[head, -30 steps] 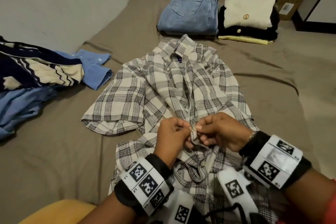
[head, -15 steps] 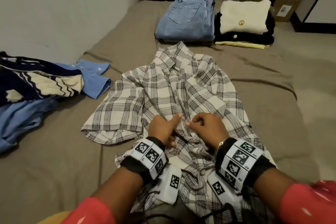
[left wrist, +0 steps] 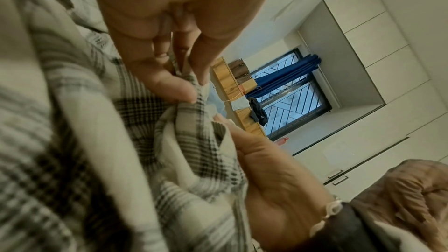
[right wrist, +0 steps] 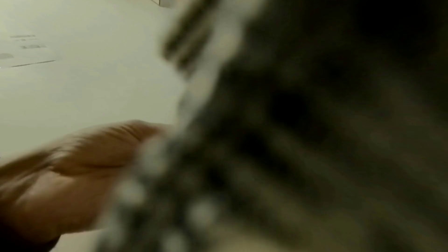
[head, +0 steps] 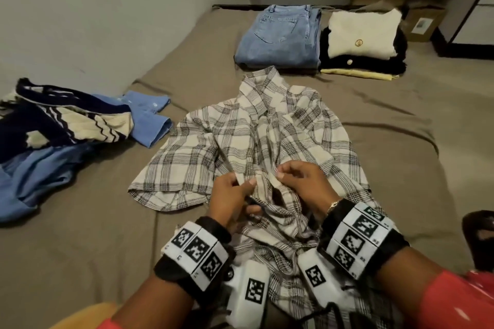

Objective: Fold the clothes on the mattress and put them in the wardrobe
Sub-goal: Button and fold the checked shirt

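A cream and black plaid shirt (head: 240, 139) lies spread on the brown mattress (head: 80, 243), collar away from me. My left hand (head: 235, 192) pinches one front edge of the shirt near its lower middle. My right hand (head: 296, 181) pinches the facing front edge beside it. In the left wrist view the left hand's fingers (left wrist: 169, 85) grip a fold of the plaid shirt (left wrist: 189, 150), with the right hand (left wrist: 274, 175) just below. The right wrist view is blurred: plaid cloth (right wrist: 290, 122) fills it, with a hand (right wrist: 84, 160) at the lower left.
Folded jeans (head: 280, 35) and a folded stack topped by a cream sweater (head: 363, 32) sit at the mattress's far end. A loose pile of navy-and-cream and blue clothes (head: 61, 125) lies at the left by the wall. A cardboard box (head: 422, 21) and white wardrobe doors (left wrist: 363, 45) stand beyond.
Both hands shifted up the shirt front from a lower spot and now pinch the two front edges higher up. The head view moved closer and tilted.
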`<state>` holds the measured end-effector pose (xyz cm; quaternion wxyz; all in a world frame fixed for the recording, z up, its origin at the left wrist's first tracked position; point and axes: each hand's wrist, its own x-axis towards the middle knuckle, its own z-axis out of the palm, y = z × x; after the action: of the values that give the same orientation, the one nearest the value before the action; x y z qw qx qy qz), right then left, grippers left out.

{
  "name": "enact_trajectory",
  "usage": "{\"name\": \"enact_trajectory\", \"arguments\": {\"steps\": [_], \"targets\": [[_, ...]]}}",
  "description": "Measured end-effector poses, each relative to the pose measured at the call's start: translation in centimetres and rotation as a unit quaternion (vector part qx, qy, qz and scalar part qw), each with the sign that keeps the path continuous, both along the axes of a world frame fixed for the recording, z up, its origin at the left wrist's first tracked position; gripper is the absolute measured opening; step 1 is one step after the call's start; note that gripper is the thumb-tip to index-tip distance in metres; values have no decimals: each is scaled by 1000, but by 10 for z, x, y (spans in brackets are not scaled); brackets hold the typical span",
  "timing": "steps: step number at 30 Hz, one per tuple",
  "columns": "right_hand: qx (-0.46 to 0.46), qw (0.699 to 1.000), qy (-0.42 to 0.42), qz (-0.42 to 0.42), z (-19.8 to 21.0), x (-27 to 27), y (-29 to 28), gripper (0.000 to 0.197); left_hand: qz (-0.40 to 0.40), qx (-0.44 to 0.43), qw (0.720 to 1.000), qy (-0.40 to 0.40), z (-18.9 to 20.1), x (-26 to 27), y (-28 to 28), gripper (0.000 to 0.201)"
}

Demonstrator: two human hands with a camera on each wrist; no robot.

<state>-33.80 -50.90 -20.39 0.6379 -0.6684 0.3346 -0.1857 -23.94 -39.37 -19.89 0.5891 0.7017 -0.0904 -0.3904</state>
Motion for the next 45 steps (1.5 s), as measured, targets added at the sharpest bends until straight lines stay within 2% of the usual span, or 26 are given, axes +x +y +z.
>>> {"name": "enact_trajectory", "arguments": {"steps": [2, 5, 6, 7, 9, 10, 11, 12, 14, 15, 16, 17, 19, 21, 23, 25, 26, 28, 29, 31, 34, 36, 38, 40, 44, 45], "targets": [[-17, 1000, 4, -4, -1, -2, 0, 21, 21, -8, 1000, 12, 0, 1, 1, 30], [-28, 999, 16, -3, -3, -3, 2, 21, 56, -2, 998, 36, 5, 0, 10, 14], [-27, 999, 24, 0, -4, -4, 2, 20, 71, 15, 997, 22, 7, 1, 13, 17], [-29, 999, 36, 9, -4, -4, 3, 19, 86, 31, 996, -16, 8, 2, 15, 24], [-67, 993, 82, 50, -5, -5, 3, 14, 94, 60, 974, -196, 16, 7, 14, 33], [-100, 987, 108, 70, -5, -5, 3, 9, 80, 66, 951, -291, 23, 10, 10, 30], [-134, 980, 125, 74, -3, -6, 3, 7, 54, 55, 933, -352, 30, 15, 4, 25], [-166, 976, 126, 58, -1, -6, 2, 8, 13, 42, 928, -370, 35, 20, -5, 20], [-205, 974, 93, -8, 6, -1, 0, 15, -72, 55, 932, -351, 39, 31, -26, 13], [-196, 978, 72, -29, 11, 5, -3, 19, -90, 86, 930, -347, 36, 38, -36, 8], [-171, 983, 64, -29, 15, 13, -6, 24, -101, 141, 919, -355, 30, 44, -45, 5], [-148, 987, 65, -16, 16, 24, -10, 29, -114, 211, 899, -368, 24, 49, -51, 15], [-159, 980, 116, 19, 13, 48, -15, 30, -153, 317, 851, -388, 9, 57, -56, 31], [-252, 940, 221, 60, 4, 66, -18, 8, -171, 352, 839, -379, -2, 62, -56, 30], [-317, 890, 315, 85, -7, 76, -19, 27, -145, 343, 853, -366, -8, 67, -53, 25], [-336, 875, 340, 75, -14, 82, -22, 48, -101, 289, 891, -335, -10, 73, -50, 18], [-353, 864, 351, 74, -15, 84, -22, 51, -75, 250, 912, -315, -10, 75, -47, 20], [-378, 844, 370, 87, -13, 87, -23, 36, -30, 175, 945, -274, -6, 74, -38, 34], [-370, 850, 366, 80, -12, 86, -24, 26, 0, 133, 958, -252, -2, 70, -31, 36], [-313, 892, 323, 40, -9, 80, -29, 14, 42, 48, 974, -219, 10, 60, -18, 35], [-147, 969, 199, -8, 5, 56, -31, 28, 19, -30, 977, -208, 29, 39, 4, 25], [-23, 995, 96, -12, 21, 29, -24, 25, -8, -64, 981, -182, 38, 22, 14, 17], [53, 998, 15, -8, 35, 1, -11, 19, -34, -83, 984, -155, 43, 5, 21, 15], [67, 997, -35, 2, 39, -23, 1, 13, -60, -96, 983, -142, 44, -12, 21, 19], [64, 997, -48, 13, 33, -43, 16, 2, -77, -99, 981, -147, 42, -29, 16, 22], [50, 998, -48, 12, 31, -42, 17, 5, -72, -94, 982, -150, 40, -32, 15, 22]]}}
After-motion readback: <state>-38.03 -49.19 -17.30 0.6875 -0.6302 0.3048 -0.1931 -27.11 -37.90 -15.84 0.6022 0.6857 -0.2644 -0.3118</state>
